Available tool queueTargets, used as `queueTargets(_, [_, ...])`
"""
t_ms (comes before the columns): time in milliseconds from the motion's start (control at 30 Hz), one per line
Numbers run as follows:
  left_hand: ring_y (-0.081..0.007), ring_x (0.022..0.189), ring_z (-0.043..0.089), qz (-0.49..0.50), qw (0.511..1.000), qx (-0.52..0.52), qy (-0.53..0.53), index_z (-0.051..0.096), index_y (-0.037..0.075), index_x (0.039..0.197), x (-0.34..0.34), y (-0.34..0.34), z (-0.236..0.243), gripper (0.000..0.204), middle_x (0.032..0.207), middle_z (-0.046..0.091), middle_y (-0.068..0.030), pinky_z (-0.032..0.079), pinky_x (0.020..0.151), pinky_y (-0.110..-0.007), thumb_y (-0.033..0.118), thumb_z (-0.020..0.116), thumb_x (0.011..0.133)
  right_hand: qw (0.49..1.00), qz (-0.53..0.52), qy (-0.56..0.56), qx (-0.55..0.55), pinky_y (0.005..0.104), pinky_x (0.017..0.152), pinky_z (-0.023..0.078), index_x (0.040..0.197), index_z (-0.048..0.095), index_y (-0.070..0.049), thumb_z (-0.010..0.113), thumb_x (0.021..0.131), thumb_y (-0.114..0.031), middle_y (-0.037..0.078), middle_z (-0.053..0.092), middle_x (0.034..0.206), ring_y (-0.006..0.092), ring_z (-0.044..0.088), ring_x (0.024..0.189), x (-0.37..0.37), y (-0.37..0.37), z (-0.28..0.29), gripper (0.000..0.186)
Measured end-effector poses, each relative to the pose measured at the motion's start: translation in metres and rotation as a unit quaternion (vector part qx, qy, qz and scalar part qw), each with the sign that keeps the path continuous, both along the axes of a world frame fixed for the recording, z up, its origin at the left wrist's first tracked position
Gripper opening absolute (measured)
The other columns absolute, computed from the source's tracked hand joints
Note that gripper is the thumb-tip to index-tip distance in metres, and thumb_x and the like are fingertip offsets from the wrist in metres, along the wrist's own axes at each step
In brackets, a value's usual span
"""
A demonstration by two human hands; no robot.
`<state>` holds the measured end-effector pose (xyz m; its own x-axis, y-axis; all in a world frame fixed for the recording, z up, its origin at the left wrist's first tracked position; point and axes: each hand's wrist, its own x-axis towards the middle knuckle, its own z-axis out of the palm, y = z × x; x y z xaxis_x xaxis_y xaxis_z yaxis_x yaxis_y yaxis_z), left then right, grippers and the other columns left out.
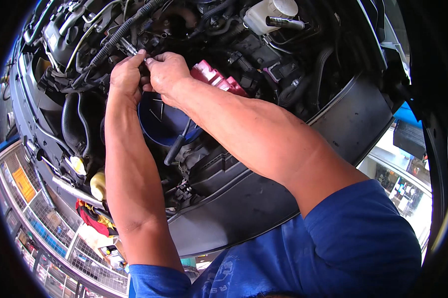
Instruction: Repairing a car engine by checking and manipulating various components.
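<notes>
Over the engine of an open car bay, my two hands meet fingertip to fingertip. My left hand (125, 78) is closed, its thumb and fingers pinched at the end of a slim silver metal piece (129, 47); its kind does not show. My right hand (167, 72) is closed too, thumb against the fingers, and what it pinches is mostly hidden. Below them rests a round blue bowl (152, 131) with a few thin metal pieces inside. A tool with a black handle (175, 149) leans over the bowl's rim.
A pink-red part (218, 78) lies beside my right forearm. Ribbed hoses (116, 39) and pipes surround my hands. A white fluid reservoir (268, 15) stands at the far right. The dark front panel (219, 218) of the car runs between my body and the engine.
</notes>
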<state>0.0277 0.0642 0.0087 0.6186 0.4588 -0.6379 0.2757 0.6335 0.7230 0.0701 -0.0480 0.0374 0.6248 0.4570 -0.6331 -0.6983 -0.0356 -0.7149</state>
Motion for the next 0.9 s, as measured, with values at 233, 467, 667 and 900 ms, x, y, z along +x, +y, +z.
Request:
queueTargets(233, [-0.0165,0.064,0.056,0.029,0.977,0.174,0.118,0.069,-0.004,0.09,0.018,-0.006,0.003,0.03,0.076,0.064,-0.0071,0.046,0.064,-0.034,0.022,0.082,0.084,0.995,0.014,-0.084,-0.06,0.0329,0.061,0.053,0.109,0.061,0.002,0.064,0.097,-0.013,0.01,0.066,0.093,0.0167,0.061,0.069,-0.001,0.0,-0.022,0.02])
queueTargets(467, [-0.0151,0.047,0.052,-0.022,0.998,-0.054,-0.007,0.068,-0.003,0.093,-0.004,-0.001,0.005,0.024,0.072,0.063,-0.0071,0.039,0.038,-0.03,0.021,0.069,0.094,0.997,0.02,0.07,0.031,0.0308,0.054,0.049,0.104,0.06,-0.002,0.06,0.101,-0.018,0.007,0.064,0.086,0.0147,0.059,0.062,0.002,-0.006,-0.004,0.016])
queueTargets(667, [-0.017,0.053,0.056,0.013,0.992,0.108,0.061,0.066,-0.002,0.086,0.015,-0.017,0.005,0.023,0.07,0.062,-0.0074,0.043,0.045,-0.03,0.02,0.073,0.091,0.997,-0.019,0.08,0.007,0.0307,0.052,0.047,0.1,0.059,-0.003,0.06,0.102,-0.021,0.007,0.062,0.084,0.0146,0.058,0.06,0.002,-0.005,-0.004,0.019])
queueTargets(900, [-0.0249,0.07,0.068,-0.054,0.987,-0.133,-0.069,0.067,-0.001,0.105,-0.01,0.014,-0.018,0.028,0.084,0.07,-0.0129,0.056,0.066,-0.036,0.025,0.057,0.101,0.995,0.02,0.09,0.04,0.035,0.052,0.045,0.1,0.058,0.0,0.06,0.102,-0.02,0.007,0.061,0.083,0.0137,0.057,0.066,0.001,-0.006,-0.004,0.021])
